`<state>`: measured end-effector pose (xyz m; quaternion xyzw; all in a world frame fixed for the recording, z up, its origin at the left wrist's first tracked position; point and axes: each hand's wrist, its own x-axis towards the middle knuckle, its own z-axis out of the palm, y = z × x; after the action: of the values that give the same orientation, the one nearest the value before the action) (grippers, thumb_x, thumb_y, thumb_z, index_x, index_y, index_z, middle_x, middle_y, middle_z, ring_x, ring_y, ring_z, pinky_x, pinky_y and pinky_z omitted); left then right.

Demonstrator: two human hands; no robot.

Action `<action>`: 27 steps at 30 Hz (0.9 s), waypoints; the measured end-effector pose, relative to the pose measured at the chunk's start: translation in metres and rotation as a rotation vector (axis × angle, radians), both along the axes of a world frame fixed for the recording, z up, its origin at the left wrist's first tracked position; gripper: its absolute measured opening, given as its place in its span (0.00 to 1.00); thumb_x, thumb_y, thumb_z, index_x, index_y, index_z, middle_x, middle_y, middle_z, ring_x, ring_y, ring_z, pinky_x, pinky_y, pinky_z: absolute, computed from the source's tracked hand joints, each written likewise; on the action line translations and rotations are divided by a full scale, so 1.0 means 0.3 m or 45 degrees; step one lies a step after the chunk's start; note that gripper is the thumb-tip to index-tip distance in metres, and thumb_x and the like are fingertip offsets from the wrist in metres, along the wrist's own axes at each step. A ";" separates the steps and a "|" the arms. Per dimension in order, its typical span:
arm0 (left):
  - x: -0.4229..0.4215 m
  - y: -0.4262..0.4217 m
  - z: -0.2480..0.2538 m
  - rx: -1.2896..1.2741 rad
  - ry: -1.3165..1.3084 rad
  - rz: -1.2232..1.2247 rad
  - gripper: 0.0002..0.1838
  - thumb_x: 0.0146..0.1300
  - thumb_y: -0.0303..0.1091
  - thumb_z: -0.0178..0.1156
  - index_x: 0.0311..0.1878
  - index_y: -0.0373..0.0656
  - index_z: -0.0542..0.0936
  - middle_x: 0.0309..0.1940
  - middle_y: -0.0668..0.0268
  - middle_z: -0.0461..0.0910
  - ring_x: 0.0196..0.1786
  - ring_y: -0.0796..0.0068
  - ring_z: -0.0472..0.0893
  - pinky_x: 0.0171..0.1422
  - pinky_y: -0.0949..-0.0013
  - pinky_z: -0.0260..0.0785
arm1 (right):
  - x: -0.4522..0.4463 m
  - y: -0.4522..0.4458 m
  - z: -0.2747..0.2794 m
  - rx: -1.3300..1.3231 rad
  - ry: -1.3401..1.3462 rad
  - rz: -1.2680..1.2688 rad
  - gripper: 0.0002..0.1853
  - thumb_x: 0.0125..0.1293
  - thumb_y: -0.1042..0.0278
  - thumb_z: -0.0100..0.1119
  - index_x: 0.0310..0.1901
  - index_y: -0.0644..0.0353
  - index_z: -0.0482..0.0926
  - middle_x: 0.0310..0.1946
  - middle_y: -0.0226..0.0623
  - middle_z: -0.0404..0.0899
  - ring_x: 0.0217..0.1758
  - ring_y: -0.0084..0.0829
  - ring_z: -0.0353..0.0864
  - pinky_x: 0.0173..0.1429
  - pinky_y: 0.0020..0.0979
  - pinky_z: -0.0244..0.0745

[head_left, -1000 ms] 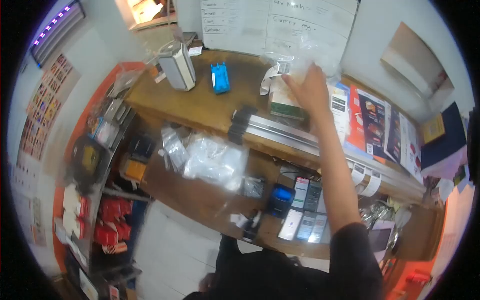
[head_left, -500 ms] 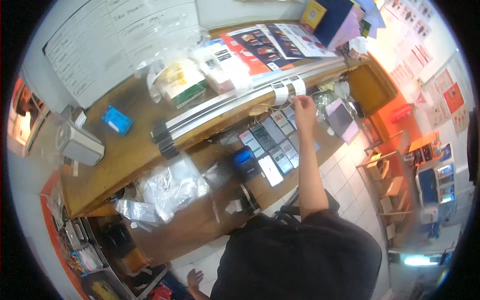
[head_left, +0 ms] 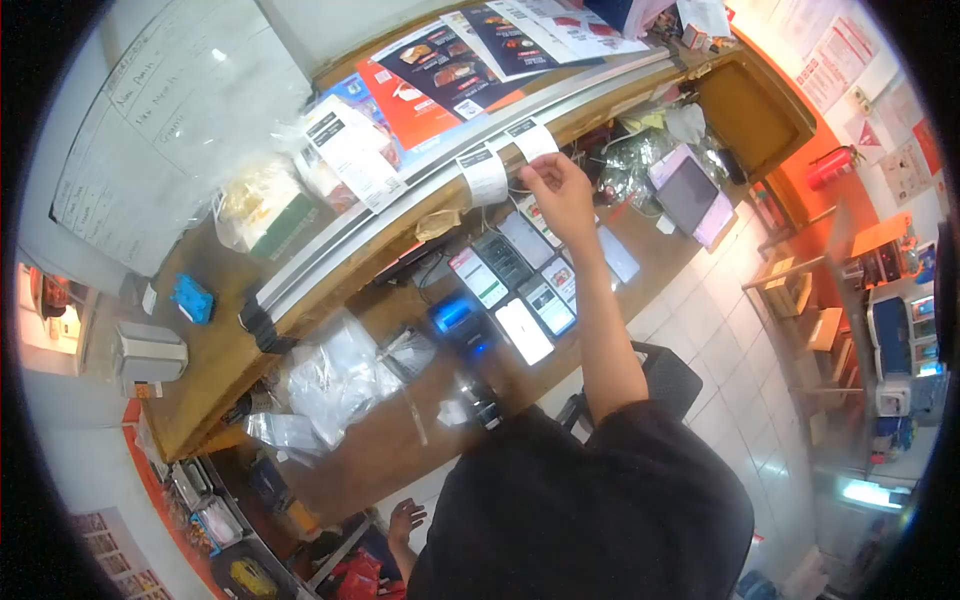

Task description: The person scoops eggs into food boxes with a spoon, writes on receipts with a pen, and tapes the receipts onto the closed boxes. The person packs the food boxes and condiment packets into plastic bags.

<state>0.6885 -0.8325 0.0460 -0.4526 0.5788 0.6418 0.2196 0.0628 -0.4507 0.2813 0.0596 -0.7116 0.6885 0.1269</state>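
Note:
My right hand (head_left: 560, 190) reaches over the front of the raised wooden shelf, its thumb and fingertips closed on the lower end of a printed paper slip (head_left: 531, 139). Beside it, to the left, hangs a second curled slip (head_left: 484, 178). Below the hand, several phones lie in rows on the lower desk, among them one with a bright white screen (head_left: 524, 331). My left hand (head_left: 407, 520) hangs low by my side with its fingers apart, holding nothing, beyond the desk's near edge.
On the shelf are menu sheets (head_left: 450, 65), a long receipt (head_left: 355, 155), a bagged green and white box (head_left: 275, 215) and a blue object (head_left: 192, 299). Clear plastic bags (head_left: 335, 380) lie on the lower desk; a tablet (head_left: 686, 196) is at its right.
My right hand has gone from the bagged box to the hanging slips and now grips one. The view has swung right. My left hand shows more clearly at my side.

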 end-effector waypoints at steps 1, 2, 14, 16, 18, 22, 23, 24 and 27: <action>-0.003 0.024 0.022 -0.007 -0.030 -0.096 0.22 0.72 0.42 0.53 0.64 0.44 0.68 0.50 0.53 0.83 0.48 0.57 0.85 0.51 0.57 0.76 | -0.006 -0.006 -0.003 0.012 0.016 0.042 0.12 0.64 0.66 0.67 0.43 0.66 0.78 0.34 0.36 0.85 0.37 0.22 0.83 0.42 0.25 0.76; 0.003 0.040 0.025 -0.029 -0.111 -0.122 0.22 0.72 0.40 0.52 0.65 0.43 0.68 0.50 0.52 0.83 0.48 0.56 0.85 0.52 0.56 0.76 | 0.003 -0.026 0.016 0.032 -0.028 0.062 0.13 0.65 0.65 0.67 0.43 0.65 0.77 0.33 0.33 0.82 0.37 0.20 0.81 0.42 0.24 0.75; 0.204 0.077 -0.188 0.019 -0.091 0.475 0.28 0.68 0.48 0.61 0.65 0.42 0.69 0.50 0.49 0.83 0.49 0.52 0.85 0.52 0.53 0.78 | 0.155 -0.140 0.476 -0.202 0.156 0.935 0.15 0.63 0.81 0.63 0.52 0.71 0.78 0.51 0.38 0.75 0.56 0.29 0.78 0.59 0.28 0.72; 0.239 0.101 -0.259 0.080 -0.074 0.524 0.27 0.69 0.46 0.60 0.64 0.42 0.69 0.50 0.49 0.83 0.49 0.52 0.85 0.51 0.53 0.78 | 0.196 -0.276 0.570 -0.207 0.223 0.968 0.18 0.63 0.81 0.63 0.55 0.70 0.77 0.53 0.39 0.75 0.58 0.30 0.77 0.60 0.29 0.72; 0.268 0.147 -0.279 0.127 -0.054 0.602 0.19 0.69 0.36 0.57 0.61 0.44 0.72 0.47 0.52 0.84 0.44 0.57 0.86 0.47 0.57 0.77 | 0.244 -0.441 0.645 -0.188 0.332 1.028 0.24 0.62 0.79 0.62 0.61 0.69 0.74 0.57 0.40 0.75 0.60 0.31 0.76 0.62 0.30 0.72; 0.428 0.247 -0.345 0.213 0.021 0.753 0.17 0.72 0.35 0.51 0.61 0.40 0.71 0.47 0.51 0.84 0.44 0.56 0.85 0.48 0.57 0.77 | 0.345 -0.852 0.780 -0.239 0.515 1.354 0.28 0.60 0.80 0.57 0.65 0.66 0.72 0.64 0.40 0.71 0.60 0.30 0.77 0.61 0.30 0.74; 0.526 0.265 -0.443 0.268 0.075 0.805 0.17 0.73 0.35 0.50 0.60 0.37 0.71 0.46 0.51 0.84 0.43 0.56 0.85 0.47 0.57 0.78 | 0.397 -0.980 0.815 -0.309 0.526 1.450 0.29 0.59 0.81 0.56 0.65 0.65 0.72 0.65 0.39 0.70 0.60 0.30 0.77 0.60 0.30 0.74; 0.579 0.263 -0.448 0.258 0.046 0.808 0.17 0.73 0.35 0.50 0.60 0.38 0.71 0.47 0.51 0.84 0.44 0.56 0.85 0.47 0.57 0.78 | 0.448 -1.104 0.845 -0.297 0.559 1.507 0.30 0.58 0.81 0.55 0.65 0.65 0.71 0.65 0.39 0.69 0.59 0.31 0.77 0.60 0.30 0.75; 0.641 0.150 -0.436 0.218 -0.083 0.800 0.18 0.73 0.36 0.51 0.60 0.38 0.72 0.47 0.51 0.84 0.45 0.56 0.85 0.49 0.57 0.77 | 0.604 -1.527 0.899 -0.339 0.759 1.551 0.32 0.59 0.79 0.56 0.68 0.66 0.67 0.67 0.40 0.68 0.57 0.32 0.79 0.61 0.32 0.76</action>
<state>0.8809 -0.7875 -0.0848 -0.6094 0.3474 0.7096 0.0666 0.2439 -0.9089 0.5510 0.6193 -0.3954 0.6729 -0.0859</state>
